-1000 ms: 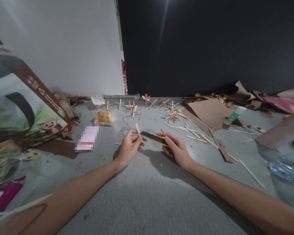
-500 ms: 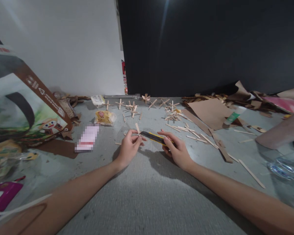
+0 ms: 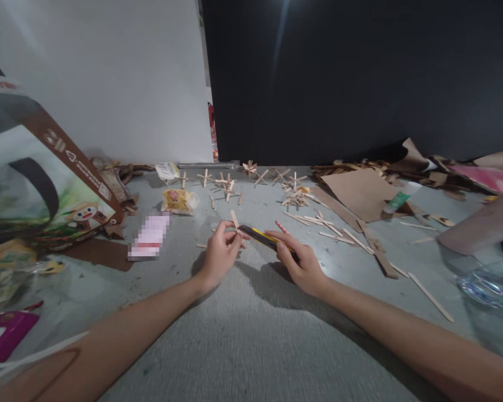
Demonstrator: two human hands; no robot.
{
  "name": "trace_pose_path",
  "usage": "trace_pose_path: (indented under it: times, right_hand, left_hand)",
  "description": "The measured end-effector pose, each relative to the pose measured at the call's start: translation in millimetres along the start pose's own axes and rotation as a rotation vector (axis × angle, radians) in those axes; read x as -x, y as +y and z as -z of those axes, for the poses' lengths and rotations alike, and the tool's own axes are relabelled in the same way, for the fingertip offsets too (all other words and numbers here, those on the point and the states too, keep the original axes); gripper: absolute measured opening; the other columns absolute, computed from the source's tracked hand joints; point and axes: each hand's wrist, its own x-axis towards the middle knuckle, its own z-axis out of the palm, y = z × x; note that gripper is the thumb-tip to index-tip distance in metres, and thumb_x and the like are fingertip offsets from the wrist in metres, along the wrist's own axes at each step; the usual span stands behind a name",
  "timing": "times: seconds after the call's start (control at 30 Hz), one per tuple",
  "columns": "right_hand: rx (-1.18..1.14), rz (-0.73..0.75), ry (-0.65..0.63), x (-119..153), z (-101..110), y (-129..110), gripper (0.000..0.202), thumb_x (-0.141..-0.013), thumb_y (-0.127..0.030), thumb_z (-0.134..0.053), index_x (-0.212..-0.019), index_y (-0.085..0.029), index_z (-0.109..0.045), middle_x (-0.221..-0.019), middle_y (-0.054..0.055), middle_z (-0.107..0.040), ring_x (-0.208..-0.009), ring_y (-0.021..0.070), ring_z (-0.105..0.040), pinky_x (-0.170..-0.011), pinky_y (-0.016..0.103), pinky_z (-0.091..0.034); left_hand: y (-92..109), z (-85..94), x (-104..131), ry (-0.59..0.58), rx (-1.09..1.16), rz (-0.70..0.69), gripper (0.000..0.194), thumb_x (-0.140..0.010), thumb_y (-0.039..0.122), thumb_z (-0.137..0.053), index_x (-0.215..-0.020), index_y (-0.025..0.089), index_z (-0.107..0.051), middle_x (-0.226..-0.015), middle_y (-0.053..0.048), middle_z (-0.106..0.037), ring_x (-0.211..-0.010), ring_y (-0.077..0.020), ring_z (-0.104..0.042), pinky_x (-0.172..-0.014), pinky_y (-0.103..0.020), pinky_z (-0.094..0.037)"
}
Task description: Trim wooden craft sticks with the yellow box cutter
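Between the fingertips of my left hand [image 3: 222, 252] is a short wooden craft stick [image 3: 234, 218], its upper end sticking up. My right hand [image 3: 300, 261] is closed around a black and yellow utility knife [image 3: 260, 235], whose front end points left and meets the stick close to my left fingertips. Whether the blade touches the wood is too small to tell. A red and white patterned strip [image 3: 281, 226] shows just beyond my right fingers. Past my hands lie several crossed stick pieces [image 3: 228, 187] on the grey table [image 3: 218, 346].
Loose craft sticks [image 3: 335, 238] and brown cardboard [image 3: 356, 192] spread to the right, with a green and white tube [image 3: 402, 197] and a clear plastic bottle [image 3: 490, 283]. On the left stand a printed bag [image 3: 79, 184], a yellow packet [image 3: 179, 201] and a purple object [image 3: 10, 332].
My right hand has shifted its hold on the utility knife, its index finger now laid along the handle, and the knife has turned slightly. My left hand keeps the stick in almost the same place.
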Motion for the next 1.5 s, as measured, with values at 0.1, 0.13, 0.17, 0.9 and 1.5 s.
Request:
trace_pose_path:
  times: [0.1, 0.13, 0.17, 0.9, 1.5]
  right_hand:
    - [-0.003, -0.007, 0.011, -0.5, 0.3, 0.1, 0.046, -0.11, -0.048, -0.04, -0.134, -0.021, -0.068, -0.071, 0.001, -0.064, -0.058, 0.017, -0.057, -0.06, 0.03, -0.045]
    - [-0.003, -0.006, 0.012, -0.6, 0.3, 0.1, 0.046, -0.11, -0.048, -0.04, -0.134, -0.021, -0.068, -0.072, 0.002, -0.064, -0.059, 0.0173, -0.057, -0.06, 0.03, -0.045]
    - [-0.001, -0.005, 0.01, -0.8, 0.4, 0.1, 0.045, -0.11, -0.047, -0.04, -0.134, -0.021, -0.068, -0.073, 0.002, -0.065, -0.06, 0.0175, -0.058, -0.061, 0.03, -0.046]
    - [0.031, 0.039, -0.08, 1.9, -2.2, 0.0, 0.044, -0.107, -0.035, -0.044, -0.142, -0.019, -0.065, -0.08, 0.004, -0.072, -0.049, 0.0123, -0.047, -0.052, 0.023, -0.042]
    - [-0.019, -0.065, -0.049, 10.5, -5.4, -22.5, 0.042, -0.108, -0.035, -0.043, -0.139, -0.021, -0.067, -0.084, 0.006, -0.072, -0.05, 0.0143, -0.046, -0.049, 0.026, -0.038]
  left_hand:
    - [2.1, -0.2, 0.6, -0.006, 0.007, 0.003, 0.02, -0.092, 0.034, -0.065, -0.101, 0.023, -0.051, -0.084, -0.003, -0.079, -0.066, -0.0153, -0.068, -0.064, -0.026, -0.048]
    - [2.7, -0.1, 0.7, -0.006, 0.008, 0.002, 0.021, -0.092, 0.035, -0.066, -0.1, 0.023, -0.051, -0.084, -0.004, -0.079, -0.066, -0.0153, -0.068, -0.064, -0.026, -0.049]
    - [3.1, -0.1, 0.8, -0.005, 0.006, 0.001, 0.021, -0.092, 0.035, -0.066, -0.1, 0.023, -0.051, -0.085, -0.004, -0.079, -0.066, -0.0155, -0.069, -0.064, -0.026, -0.049]
    - [-5.2, 1.7, 2.0, 0.026, -0.107, -0.057, 0.024, -0.089, 0.024, -0.069, -0.111, 0.025, -0.059, -0.084, -0.003, -0.078, -0.071, -0.0195, -0.073, -0.065, -0.027, -0.052]
    - [-1.1, 2.4, 3.3, -0.077, -0.176, -0.11, 0.021, -0.094, 0.029, -0.061, -0.114, 0.022, -0.058, -0.084, -0.005, -0.078, -0.068, -0.0183, -0.072, -0.059, -0.025, -0.05]
